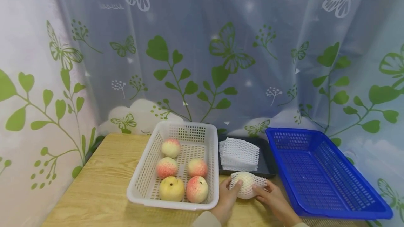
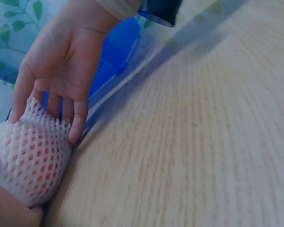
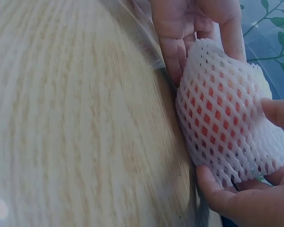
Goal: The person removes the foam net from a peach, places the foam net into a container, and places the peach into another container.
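Observation:
A peach in a white foam net [image 1: 244,185] is held between both hands just above or on the front of the table. My left hand [image 1: 228,199] holds it from the left, thumb over the top; in the right wrist view its fingers [image 3: 173,42] are around one end of the net. From the right, my right hand [image 1: 275,201] grips the loose end of the net between thumb and fingers [image 3: 217,191]. Red skin shows through the mesh of the foam net [image 2: 35,153] in the left wrist view.
Left of the hands, a white basket [image 1: 134,181] holds several peaches [image 1: 197,189] and a yellow fruit [image 1: 171,189]. Behind them, a black tray [image 1: 265,157] bears stacked foam nets [image 1: 240,154]. A blue basket [image 1: 315,171] stands at right on the wooden table [image 1: 91,188].

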Tool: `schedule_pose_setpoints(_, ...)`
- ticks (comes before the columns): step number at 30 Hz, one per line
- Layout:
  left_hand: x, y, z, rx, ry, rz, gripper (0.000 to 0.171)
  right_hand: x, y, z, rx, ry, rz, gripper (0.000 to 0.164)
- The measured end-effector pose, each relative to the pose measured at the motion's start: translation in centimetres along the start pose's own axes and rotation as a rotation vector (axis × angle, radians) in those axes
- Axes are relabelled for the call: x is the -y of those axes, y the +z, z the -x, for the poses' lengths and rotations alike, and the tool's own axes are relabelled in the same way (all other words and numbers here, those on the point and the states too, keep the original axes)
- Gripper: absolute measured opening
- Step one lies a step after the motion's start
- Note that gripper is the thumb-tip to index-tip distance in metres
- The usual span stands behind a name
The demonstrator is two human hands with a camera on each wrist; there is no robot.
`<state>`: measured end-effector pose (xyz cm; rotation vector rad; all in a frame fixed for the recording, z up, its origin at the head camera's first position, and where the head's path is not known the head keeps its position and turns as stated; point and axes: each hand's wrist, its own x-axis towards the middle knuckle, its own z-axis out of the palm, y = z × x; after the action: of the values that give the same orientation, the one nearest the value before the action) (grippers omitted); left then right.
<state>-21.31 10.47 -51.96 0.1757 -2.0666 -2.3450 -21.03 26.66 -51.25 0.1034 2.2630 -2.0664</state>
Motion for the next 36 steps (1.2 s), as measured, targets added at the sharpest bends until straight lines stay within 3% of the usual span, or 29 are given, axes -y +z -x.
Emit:
schedule_pose_setpoints(10, -0.12, 0.0, -0.04, -0.005, -0.047, -0.018, 0.061, 0.31, 0.3, -0.04, 0.007, 0.015, -0.003, 0.054)
schedule_pose_setpoints(26, 0.16, -0.05, 0.26, 0.002, -0.037, 0.025, 0.062, -0.05, -0.18, -0.13, 0.017, -0.044, -0.038, 0.052)
schedule_pose_setpoints(32, -0.01, 0.31, -0.24, -0.001, -0.012, 0.057, 0.062, -0.09, 0.14, -0.64, -0.046, -0.082, -0.091, 0.048)
schedule_pose_setpoints(36, 0.27, 0.56, -0.57, -0.012, -0.015, 0.046, 0.058, -0.43, -0.11, -0.85, -0.038, -0.066, -0.087, 0.049)
